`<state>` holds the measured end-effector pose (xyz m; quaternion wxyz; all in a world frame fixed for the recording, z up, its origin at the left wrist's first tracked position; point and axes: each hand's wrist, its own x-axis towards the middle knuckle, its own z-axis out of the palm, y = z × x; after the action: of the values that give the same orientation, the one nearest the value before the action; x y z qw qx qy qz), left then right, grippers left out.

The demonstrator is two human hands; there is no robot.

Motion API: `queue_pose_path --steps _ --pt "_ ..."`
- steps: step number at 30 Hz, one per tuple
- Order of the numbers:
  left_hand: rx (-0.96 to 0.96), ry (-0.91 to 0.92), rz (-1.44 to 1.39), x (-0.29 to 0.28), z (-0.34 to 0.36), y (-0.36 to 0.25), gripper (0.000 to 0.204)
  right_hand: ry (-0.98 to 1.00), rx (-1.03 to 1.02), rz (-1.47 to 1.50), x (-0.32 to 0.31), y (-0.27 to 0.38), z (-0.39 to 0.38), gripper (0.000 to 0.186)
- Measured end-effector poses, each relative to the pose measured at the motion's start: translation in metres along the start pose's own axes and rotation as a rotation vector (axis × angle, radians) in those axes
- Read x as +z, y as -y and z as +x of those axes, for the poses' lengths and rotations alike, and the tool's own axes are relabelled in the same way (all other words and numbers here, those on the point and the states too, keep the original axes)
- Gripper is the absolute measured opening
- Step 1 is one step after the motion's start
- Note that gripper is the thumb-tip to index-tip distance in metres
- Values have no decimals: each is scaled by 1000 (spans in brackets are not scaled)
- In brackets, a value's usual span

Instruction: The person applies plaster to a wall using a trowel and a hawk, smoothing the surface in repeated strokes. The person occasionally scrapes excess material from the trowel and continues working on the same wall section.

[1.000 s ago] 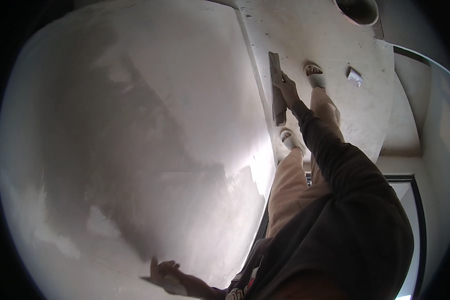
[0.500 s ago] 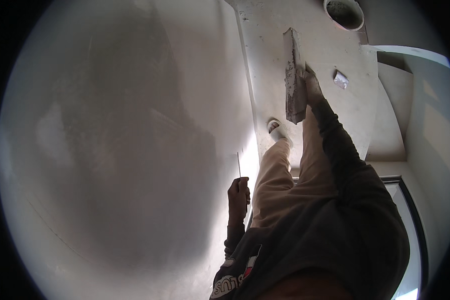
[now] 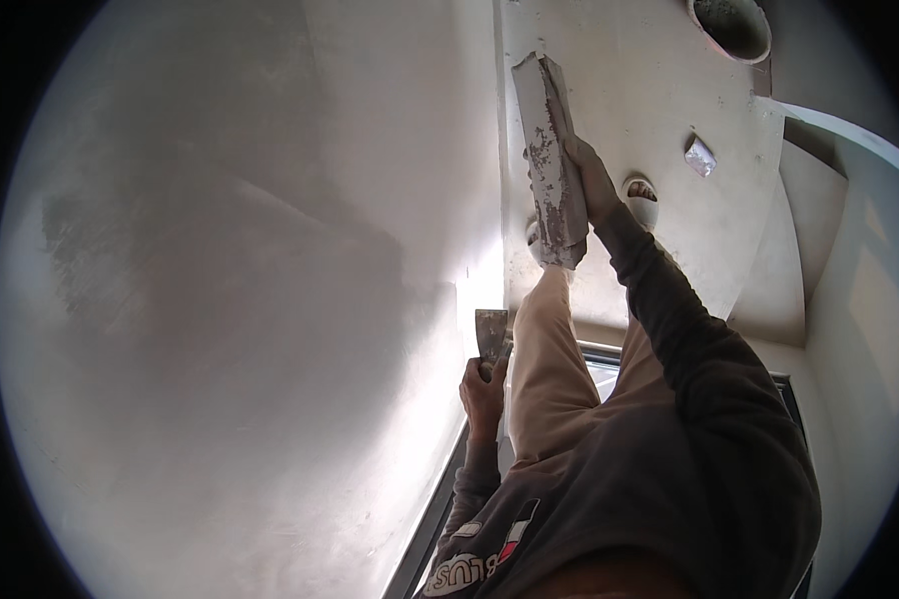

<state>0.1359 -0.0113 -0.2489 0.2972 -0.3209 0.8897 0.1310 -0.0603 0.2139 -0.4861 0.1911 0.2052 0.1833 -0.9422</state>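
Note:
My left hand (image 3: 484, 397) is closed around the handle of a putty knife (image 3: 490, 327), its broad blade pointing up and away from me beside the wall (image 3: 270, 299). The wall is smooth, pale and grey, with a darker, rougher patch at its left. With my right hand (image 3: 593, 182) I grip a long plastering trowel (image 3: 549, 165) from its right side. Crusted pale plaster and bare brownish spots cover the trowel's face. It is held above the floor, apart from the wall, and partly hides my left foot. The trowel's handle is hidden.
A bucket (image 3: 732, 28) with grey stuff inside stands at the far right. On the pale, spotted floor (image 3: 659, 110) lies a small whitish packet-like object (image 3: 700, 156). My sandalled right foot (image 3: 641, 198) is near the trowel. A dark-framed opening (image 3: 440, 519) runs along the wall's near end.
The trowel has shifted left and tilted, showing more of its face. The putty knife has turned from edge-on to flat toward view. My right foot has come into sight.

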Motion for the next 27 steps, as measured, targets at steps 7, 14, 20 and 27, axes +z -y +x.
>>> queue_pose_path --steps 7,14,20,27 --pt "135 96 85 38 33 25 39 -122 13 -72 -15 -38 6 55" --pt "135 7 233 83 44 60 34 -236 -393 -412 14 -63 22 66" --pt "106 12 286 123 60 85 33 -309 -603 -598 64 -114 33 91" --pt "222 41 369 146 71 117 28 -304 -719 -843 116 -161 12 93"
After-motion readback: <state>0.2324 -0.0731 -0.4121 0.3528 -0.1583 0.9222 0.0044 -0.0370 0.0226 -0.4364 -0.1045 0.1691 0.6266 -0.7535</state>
